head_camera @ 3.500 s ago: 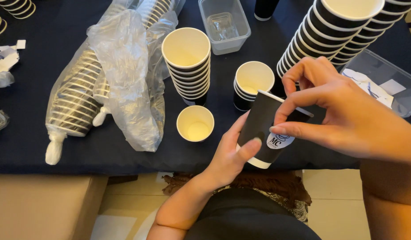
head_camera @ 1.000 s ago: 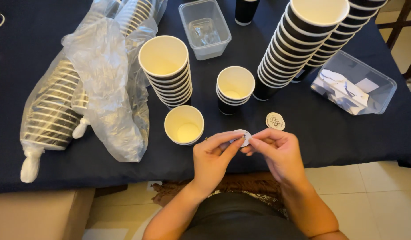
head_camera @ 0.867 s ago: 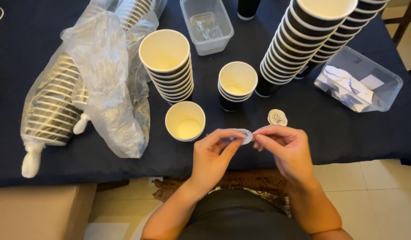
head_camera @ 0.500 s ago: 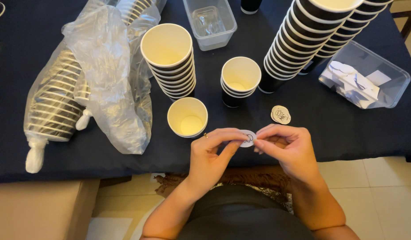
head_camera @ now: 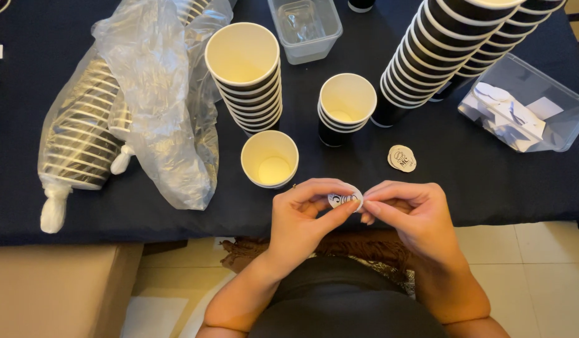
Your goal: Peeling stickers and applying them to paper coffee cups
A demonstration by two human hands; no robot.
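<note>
Dark navy cloth covers the table (head_camera: 64, 213), w/ tiled floor visible below its near edge. Work zone sits at that near edge, centre of view.

Step in hand, as judged: peeling or separating a small round white sticker (head_camera: 344, 199) from its backing. Sticker is pinched between both hands, just over the table edge. Left hand (head_camera: 302, 216) grips it thumb-and-forefinger, closed on the sticker's left and lower rim. Right hand (head_camera: 414, 216) has fingertips bunched tight at the sticker's right edge; appears to be picking at that edge, but whether it actually holds a layer cannot be confirmed, contact point too small to read.

Position rel. to grip: sticker lies directly between the two sets of fingertips, printed face up, mostly exposed on top, lower part hidden by left thumb.

Nearby items:
- Single paper cup (head_camera: 270, 158), open, upright, just beyond left hand, apart from it.
- Short stack of cups (head_camera: 347, 107) behind it; taller stack (head_camera: 244, 75) to the left.
- Long leaning stack (head_camera: 452, 50) far right rear.
- Spare stickers (head_camera: 402, 158) lying on cloth, near right hand, not touching.
- Clear tub of white slips (head_camera: 521, 112) at right; a second clear tub (head_camera: 305, 28) at rear.
- Bagged cup sleeves (head_camera: 114, 119) at left.

Next move, as judged: needs a fine fingernail lift at the rim, steady counter-hold from left hand, and care not to fold the adhesive face on itself.
</note>
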